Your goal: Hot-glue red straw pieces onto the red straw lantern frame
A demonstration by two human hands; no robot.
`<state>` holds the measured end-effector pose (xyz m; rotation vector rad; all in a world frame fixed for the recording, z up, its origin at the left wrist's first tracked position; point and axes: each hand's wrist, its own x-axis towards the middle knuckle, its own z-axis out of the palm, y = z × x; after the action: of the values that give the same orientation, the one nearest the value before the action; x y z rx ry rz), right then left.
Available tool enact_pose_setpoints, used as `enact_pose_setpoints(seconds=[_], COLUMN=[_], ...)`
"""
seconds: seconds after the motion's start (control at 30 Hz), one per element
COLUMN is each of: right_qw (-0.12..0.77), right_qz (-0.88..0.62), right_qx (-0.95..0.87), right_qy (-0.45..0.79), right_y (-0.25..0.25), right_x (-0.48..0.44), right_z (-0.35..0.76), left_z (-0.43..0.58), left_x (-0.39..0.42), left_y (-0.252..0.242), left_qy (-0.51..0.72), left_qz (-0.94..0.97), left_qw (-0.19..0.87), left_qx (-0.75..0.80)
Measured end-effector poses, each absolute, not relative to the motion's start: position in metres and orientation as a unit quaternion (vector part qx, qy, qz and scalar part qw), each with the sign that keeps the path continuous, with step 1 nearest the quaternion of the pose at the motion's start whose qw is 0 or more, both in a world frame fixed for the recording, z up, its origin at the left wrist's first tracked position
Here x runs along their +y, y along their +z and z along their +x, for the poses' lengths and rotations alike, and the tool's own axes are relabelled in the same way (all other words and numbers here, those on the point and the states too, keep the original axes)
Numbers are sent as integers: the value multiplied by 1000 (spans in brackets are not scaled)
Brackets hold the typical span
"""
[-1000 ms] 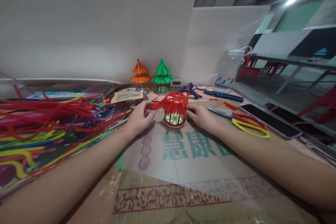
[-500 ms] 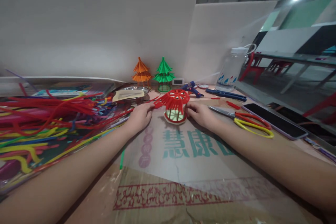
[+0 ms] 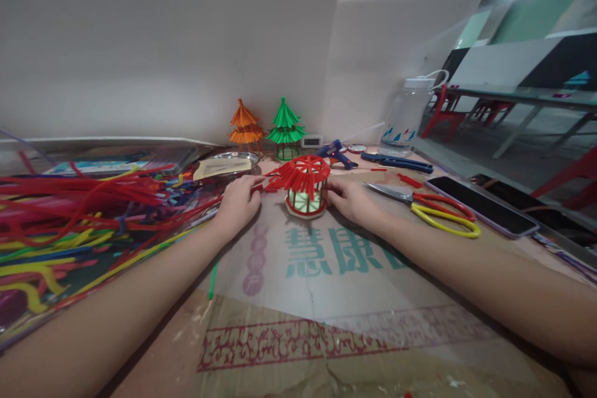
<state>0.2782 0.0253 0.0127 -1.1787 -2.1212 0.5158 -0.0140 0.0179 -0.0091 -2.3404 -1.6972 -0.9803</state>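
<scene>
A small pavilion model (image 3: pixel 306 189) stands on the work surface in front of me, with a ring of red strips as its partial roof, thin posts and a pale base. My right hand (image 3: pixel 347 198) has its fingertips on the model's right side, gripping it by the posts; the exact contact is partly hidden. To the model's left, my left hand (image 3: pixel 239 204) rests with thumb and fingers apart, holding nothing I can see. Its fingertips are close to a few short red strips (image 3: pixel 274 183) lying beside the model.
Fuzzy craft stems (image 3: pixel 93 193) are heaped at left. Behind stand an orange pavilion (image 3: pixel 245 124), a green pavilion (image 3: pixel 285 127), a metal plate (image 3: pixel 254 160) and a blue glue gun (image 3: pixel 336 153). At right lie scissors (image 3: pixel 443 211), blue-handled pliers (image 3: pixel 396 163), a phone (image 3: pixel 482 206) and a bottle (image 3: pixel 405 115).
My left fingertips have drawn back slightly from the red strips. My right hand stays at the model, and the whole view has shifted a little.
</scene>
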Motion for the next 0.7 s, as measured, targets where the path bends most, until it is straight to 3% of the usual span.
enact_pose_setpoints(seconds=[0.17,0.37,0.57,0.7], right_qw=[333,328,325,318], right_qz=[-460,-458,-451,-434], right_qx=[-800,-806,-811,-821], right_qy=[193,182,184,189], right_y=[9,9,10,15], right_x=[32,31,30,23], right_z=[281,280,280,279], left_z=[-20,-14,-10,-4], left_x=[22,20,18,11], left_y=[-9,-6,-6,-4], left_qy=[-255,-267,-237,-273], left_qz=[-783,-820,-810,-779], left_qw=[47,70,102,64], left_qx=[-565,-501,-526,-561])
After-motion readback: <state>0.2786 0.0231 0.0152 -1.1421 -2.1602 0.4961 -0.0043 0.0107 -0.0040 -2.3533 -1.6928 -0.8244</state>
